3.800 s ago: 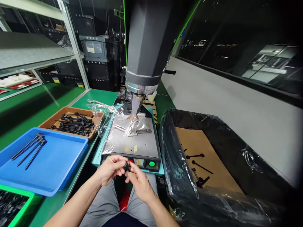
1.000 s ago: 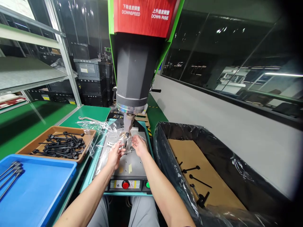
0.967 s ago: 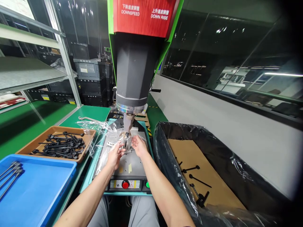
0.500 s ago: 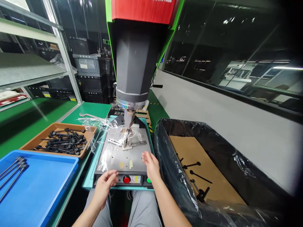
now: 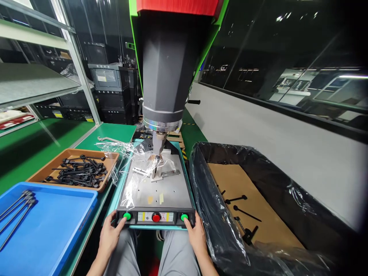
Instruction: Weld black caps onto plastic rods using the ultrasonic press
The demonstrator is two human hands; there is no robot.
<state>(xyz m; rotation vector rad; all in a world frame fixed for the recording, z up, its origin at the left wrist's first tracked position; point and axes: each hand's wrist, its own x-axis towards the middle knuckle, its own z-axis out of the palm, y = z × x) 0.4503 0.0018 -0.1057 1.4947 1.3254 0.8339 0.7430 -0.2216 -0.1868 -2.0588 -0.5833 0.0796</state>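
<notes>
My left hand (image 5: 110,234) rests at the front left corner of the press machine, thumb beside the left green button (image 5: 126,216). At the front right corner my right hand (image 5: 196,236) has its thumb touching the right green button (image 5: 184,217). Both hands hold nothing, fingers loosely spread. A red button (image 5: 156,217) sits between them. On the metal plate (image 5: 169,188) a small black part stands in the fixture (image 5: 156,173) under the grey press head (image 5: 164,76), with clear plastic film (image 5: 140,168) draped around it.
A brown tray (image 5: 112,158) of several black pins lies left of the machine, and a blue tray (image 5: 57,226) with several long rods is nearer. A black-lined box (image 5: 218,214) with cardboard and a few black pins stands right. Metal shelving rises at the left.
Both hands drew back from the fixture under the press head to the machine's front corners, thumbs now at the two green buttons. The black part stays in the fixture.
</notes>
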